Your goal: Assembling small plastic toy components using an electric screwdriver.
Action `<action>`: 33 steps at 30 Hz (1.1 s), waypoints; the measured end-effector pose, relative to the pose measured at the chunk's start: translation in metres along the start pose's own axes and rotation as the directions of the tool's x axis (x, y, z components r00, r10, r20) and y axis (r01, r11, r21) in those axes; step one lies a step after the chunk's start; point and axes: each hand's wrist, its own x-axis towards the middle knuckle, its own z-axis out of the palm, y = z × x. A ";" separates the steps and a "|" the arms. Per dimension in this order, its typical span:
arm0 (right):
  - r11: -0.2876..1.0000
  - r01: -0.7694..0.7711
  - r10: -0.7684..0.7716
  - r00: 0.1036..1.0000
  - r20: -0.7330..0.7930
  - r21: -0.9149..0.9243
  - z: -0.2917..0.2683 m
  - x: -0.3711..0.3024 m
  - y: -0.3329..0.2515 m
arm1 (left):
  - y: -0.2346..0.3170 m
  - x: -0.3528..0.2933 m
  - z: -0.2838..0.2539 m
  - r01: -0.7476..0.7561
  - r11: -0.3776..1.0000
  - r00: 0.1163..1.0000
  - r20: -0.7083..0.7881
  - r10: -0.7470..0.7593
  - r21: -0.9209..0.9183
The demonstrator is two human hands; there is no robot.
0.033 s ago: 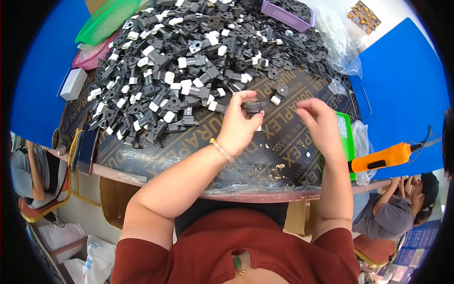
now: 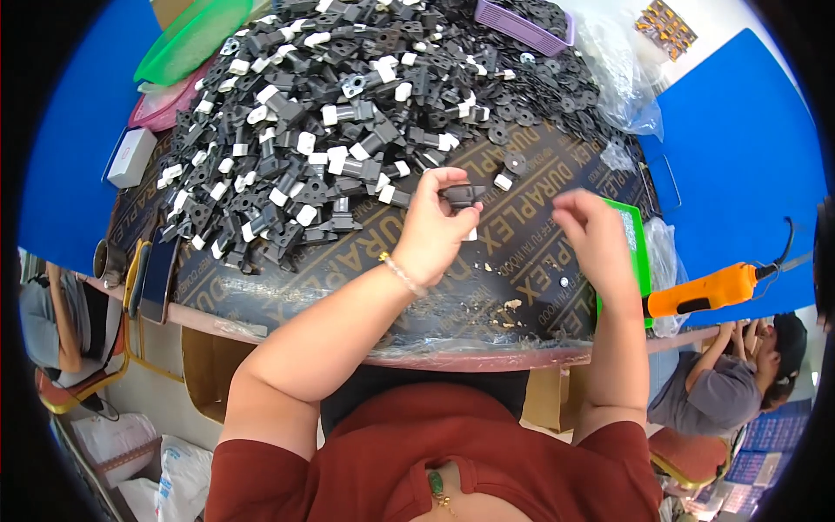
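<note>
My left hand (image 2: 435, 228) grips a black plastic fitting (image 2: 461, 197) between thumb and fingers, above the bare part of the table. A small white bit shows just under it. To the right, my right hand (image 2: 594, 237) hovers beside a green tray (image 2: 642, 261) that holds small shiny pieces. Its fingertips are pinched together, and whatever they may hold cannot be made out. Between the hands and a little farther off lies a loose black and white fitting (image 2: 509, 171). A small round metal piece (image 2: 564, 282) rests on the table left of my right wrist.
A large heap of black and white fittings (image 2: 296, 130) covers the far left. Flat black discs (image 2: 557, 109) and a purple basket (image 2: 522, 30) lie behind. An orange power screwdriver (image 2: 704, 291) is at the right. A phone (image 2: 159, 277) and white box (image 2: 133, 157) stand left.
My right hand has shifted very slightly to the right and toward me. The left hand keeps its grip on the black fitting.
</note>
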 end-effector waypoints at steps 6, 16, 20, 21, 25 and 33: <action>0.919 -0.196 0.267 0.948 0.175 -0.342 -0.004 -0.067 0.033 | 0.010 0.000 -0.001 0.246 0.961 0.967 0.102 -0.234 -0.129; 0.901 -0.047 0.083 0.994 0.065 -0.431 0.022 -0.056 0.043 | 0.016 -0.001 0.001 0.397 0.890 0.910 0.223 -0.350 -0.224; 0.984 0.052 -0.026 0.988 0.151 -0.168 0.021 -0.016 0.013 | 0.010 0.005 -0.007 0.404 0.887 0.909 0.209 -0.362 -0.222; 0.981 0.123 -0.075 0.954 0.289 -0.152 0.022 -0.006 0.008 | 0.009 0.006 -0.010 0.407 0.887 0.904 0.236 -0.356 -0.218; 0.959 0.265 -0.192 0.869 0.456 -0.100 0.044 0.020 -0.003 | 0.007 0.012 -0.014 0.406 0.867 0.913 0.182 -0.366 -0.291; 0.991 0.010 -0.058 0.931 0.360 0.134 0.044 0.020 0.000 | -0.001 0.014 -0.021 0.337 0.903 0.941 0.133 -0.312 -0.266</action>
